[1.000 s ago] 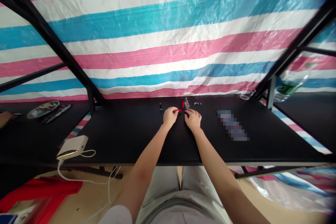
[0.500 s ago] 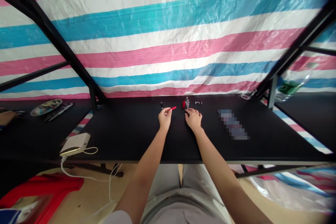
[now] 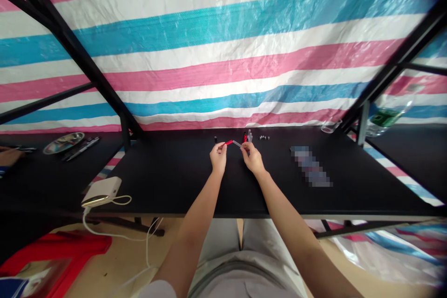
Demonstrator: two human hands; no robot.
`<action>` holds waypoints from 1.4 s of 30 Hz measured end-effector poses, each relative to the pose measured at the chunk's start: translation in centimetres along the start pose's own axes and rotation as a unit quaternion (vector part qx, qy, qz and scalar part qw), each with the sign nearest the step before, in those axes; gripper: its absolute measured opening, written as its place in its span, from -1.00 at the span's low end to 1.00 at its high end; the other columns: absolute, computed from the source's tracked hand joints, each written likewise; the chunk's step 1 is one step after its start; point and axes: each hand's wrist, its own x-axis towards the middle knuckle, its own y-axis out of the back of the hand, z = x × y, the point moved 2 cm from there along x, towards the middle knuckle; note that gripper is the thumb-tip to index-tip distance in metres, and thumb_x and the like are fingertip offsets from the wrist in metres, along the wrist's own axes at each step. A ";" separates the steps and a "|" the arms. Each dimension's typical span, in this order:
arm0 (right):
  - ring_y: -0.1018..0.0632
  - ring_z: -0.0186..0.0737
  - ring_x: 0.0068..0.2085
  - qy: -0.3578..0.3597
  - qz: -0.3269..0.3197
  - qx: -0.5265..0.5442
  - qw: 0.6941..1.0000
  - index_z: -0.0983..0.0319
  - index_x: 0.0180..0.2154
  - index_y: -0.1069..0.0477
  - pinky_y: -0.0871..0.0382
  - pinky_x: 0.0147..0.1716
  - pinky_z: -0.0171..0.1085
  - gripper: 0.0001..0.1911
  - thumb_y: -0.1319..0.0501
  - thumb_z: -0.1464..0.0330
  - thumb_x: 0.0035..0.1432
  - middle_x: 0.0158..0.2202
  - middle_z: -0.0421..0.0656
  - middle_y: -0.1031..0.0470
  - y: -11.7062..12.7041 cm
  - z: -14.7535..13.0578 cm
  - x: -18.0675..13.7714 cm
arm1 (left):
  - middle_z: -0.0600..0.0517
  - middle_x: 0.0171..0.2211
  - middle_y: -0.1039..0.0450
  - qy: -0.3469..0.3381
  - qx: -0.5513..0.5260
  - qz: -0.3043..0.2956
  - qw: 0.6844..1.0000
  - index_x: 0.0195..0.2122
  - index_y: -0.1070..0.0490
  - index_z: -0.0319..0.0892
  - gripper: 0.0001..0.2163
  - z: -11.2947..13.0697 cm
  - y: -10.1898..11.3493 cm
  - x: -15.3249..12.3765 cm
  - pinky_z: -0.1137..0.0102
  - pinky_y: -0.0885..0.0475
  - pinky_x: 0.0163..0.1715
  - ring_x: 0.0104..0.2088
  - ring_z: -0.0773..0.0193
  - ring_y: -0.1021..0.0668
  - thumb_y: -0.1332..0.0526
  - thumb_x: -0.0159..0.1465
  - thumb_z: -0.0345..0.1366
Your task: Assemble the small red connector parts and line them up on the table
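Observation:
My left hand (image 3: 218,157) is raised over the black table (image 3: 195,181) and pinches a small red tube (image 3: 228,142) between its fingertips. My right hand (image 3: 252,157) is beside it, fingers closed on a small clear tube (image 3: 237,144) whose tip points at the red one. The two tubes are close together, end to end, a little above the table. Behind the hands, near the table's far edge, stands a cluster of small red and clear tubes (image 3: 247,137). A tiny black cap (image 3: 215,139) stands to the left of them.
Several tiny dark pieces (image 3: 263,138) lie right of the cluster, and a blurred flat object (image 3: 310,166) lies further right. A white power bank (image 3: 102,191) with a cable sits at the left front edge. Another person's hand (image 3: 9,156), a metal dish (image 3: 63,143) and pens are at far left.
My right hand lifted off the table with a clear tube and swung left toward the red tube. My left hand had carried the red tube left, away from the cluster.

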 end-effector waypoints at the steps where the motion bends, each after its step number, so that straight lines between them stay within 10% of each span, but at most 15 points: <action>1: -0.49 -0.25 -0.32 0.001 0.001 0.002 1.000 0.21 -0.14 -0.27 -0.33 -0.23 -0.25 -0.76 0.00 0.29 0.17 -0.28 -0.12 -0.46 0.0 0.0 0.0 | -0.06 -0.34 -0.47 0.002 -0.003 0.001 1.000 -0.22 -0.42 -0.24 -0.70 0.0 0.0 0.0 0.44 -0.42 -0.37 -0.40 0.34 -0.50 -0.17 0.11 -0.15; 17: -0.51 -0.24 -0.27 0.019 -0.001 0.021 1.000 0.19 -0.04 -0.27 -0.35 -0.21 -0.26 -0.70 0.01 0.32 0.18 -0.24 -0.12 -0.48 0.2 -0.1 0.1 | -0.05 -0.28 -0.44 -0.014 -0.044 0.007 0.999 -0.15 -0.43 -0.18 -0.71 0.5 0.2 0.0 0.44 -0.42 -0.39 -0.47 0.39 -0.49 -0.18 0.13 -0.19; 27: -0.51 -0.23 -0.24 0.010 -0.004 0.004 1.000 0.21 -0.05 -0.27 -0.34 -0.20 -0.26 -0.69 -0.01 0.31 0.17 -0.23 -0.12 -0.49 -0.1 0.0 0.0 | -0.08 -0.09 -0.29 -0.084 -0.004 -0.160 0.983 0.03 -0.30 -0.05 -0.59 0.9 -1.3 -1.0 0.54 -0.37 -0.52 -0.41 0.43 -0.45 -0.18 0.12 -0.37; 38: -0.50 -0.26 -0.32 -0.058 -0.097 -0.005 0.994 0.15 -0.26 -0.39 -0.34 -0.31 -0.30 -0.83 -0.15 0.36 0.03 -0.36 -0.21 -0.51 -1.7 0.1 1.4 | -0.07 -0.11 -0.31 -0.147 0.041 -0.137 0.979 -0.06 -0.37 -0.06 -0.67 2.3 -0.7 -1.0 0.55 -0.34 -0.53 -0.35 0.39 -0.44 -0.10 0.14 -0.42; 42: -0.47 -0.31 -0.38 -0.088 -0.096 0.032 0.991 0.20 -0.35 -0.42 -0.33 -0.34 -0.33 -0.86 -0.21 0.34 -0.05 -0.39 -0.20 -0.48 -3.2 0.2 3.0 | -0.06 -0.11 -0.33 -0.134 0.036 -0.038 0.990 -0.09 -0.38 -0.09 -0.68 2.4 0.2 -0.6 0.51 -0.36 -0.46 -0.34 0.38 -0.45 -0.08 0.13 -0.45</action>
